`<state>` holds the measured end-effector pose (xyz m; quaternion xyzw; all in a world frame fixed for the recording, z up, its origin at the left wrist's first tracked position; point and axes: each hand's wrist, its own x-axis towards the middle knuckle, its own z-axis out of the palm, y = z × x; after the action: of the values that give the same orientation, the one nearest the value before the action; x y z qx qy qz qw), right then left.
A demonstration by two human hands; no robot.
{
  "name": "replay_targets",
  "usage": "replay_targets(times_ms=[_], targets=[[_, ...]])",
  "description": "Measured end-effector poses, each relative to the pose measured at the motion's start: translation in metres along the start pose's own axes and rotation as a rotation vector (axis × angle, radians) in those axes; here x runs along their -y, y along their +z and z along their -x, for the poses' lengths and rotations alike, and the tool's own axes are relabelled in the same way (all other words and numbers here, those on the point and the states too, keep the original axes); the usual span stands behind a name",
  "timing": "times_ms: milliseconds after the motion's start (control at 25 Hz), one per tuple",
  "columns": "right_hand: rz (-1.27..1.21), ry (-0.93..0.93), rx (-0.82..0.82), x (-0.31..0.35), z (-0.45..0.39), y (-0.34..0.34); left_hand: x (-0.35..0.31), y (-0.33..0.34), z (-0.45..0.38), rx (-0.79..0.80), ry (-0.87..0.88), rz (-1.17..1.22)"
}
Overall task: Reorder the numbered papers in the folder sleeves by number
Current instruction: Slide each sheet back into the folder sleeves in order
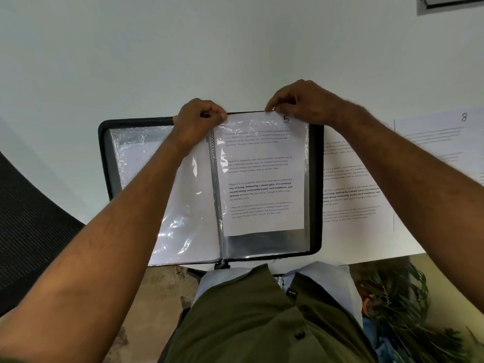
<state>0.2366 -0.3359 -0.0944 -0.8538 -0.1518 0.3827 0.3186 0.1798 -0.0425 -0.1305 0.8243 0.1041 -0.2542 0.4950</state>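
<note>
The zip folder [315, 179] lies open at the 6 o'clock edge of the white surface [183, 61], directly in front of the person. Its right-hand clear sleeve [262, 244] holds the sheet numbered 5 [262, 179], which sits partway in: its lower edge stops short of the sleeve bottom, and its top edge is level with the sleeve mouth at 12 o'clock.

The left hand [199, 121] is curled, thumb and fingers pinching the top edge at the sleeve's spine-side corner. The right hand [301, 103] is curled likewise, fingertips pinching the top edge just left of the written 5. Whether each hand has hold of film, paper or both cannot be told.

Procedure, as judged: keep one hand holding the sleeve mouth open and move the sheet with the other, parallel to the spine. Keep both top corners level; a skewed sheet is likely to bind on the film.

At 3 o'clock, beside the folder, lies a loose printed sheet [353, 184], partly under the folder's edge, with the sheet numbered 8 [445, 142] beyond it. A dark mesh chair [31, 218] stands at 9 o'clock; a plant [398, 310] at 5 o'clock.
</note>
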Motion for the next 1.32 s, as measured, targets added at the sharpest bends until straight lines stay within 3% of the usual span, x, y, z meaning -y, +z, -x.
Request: replay_targets(times_ms=[400, 640, 960, 1080, 1200, 1320], targets=[[0.041, 0.096, 0.139, 0.013, 0.005, 0.013, 0.004, -0.001, 0.001, 0.092, 0.035, -0.308], [0.279, 0.078, 0.131, 0.012, 0.002, 0.026, -0.012, 0.0, 0.004, 0.165, 0.043, -0.598], [0.037, 0.045, -0.31, 0.003, 0.031, 0.043, -0.024, 0.01, 0.014, 0.14, 0.022, -0.845], [-0.241, 0.107, -0.475, 0.009, 0.052, 0.056, -0.013, 0.028, 0.032, -0.002, 0.083, -0.862], [-0.351, 0.192, -0.598, 0.005, 0.074, 0.083, 0.011, 0.048, 0.069, -0.209, 0.167, -0.862], [-0.477, 0.309, -0.601, 0.005, 0.102, 0.111, 0.031, 0.067, 0.11, -0.203, 0.147, -0.865]])
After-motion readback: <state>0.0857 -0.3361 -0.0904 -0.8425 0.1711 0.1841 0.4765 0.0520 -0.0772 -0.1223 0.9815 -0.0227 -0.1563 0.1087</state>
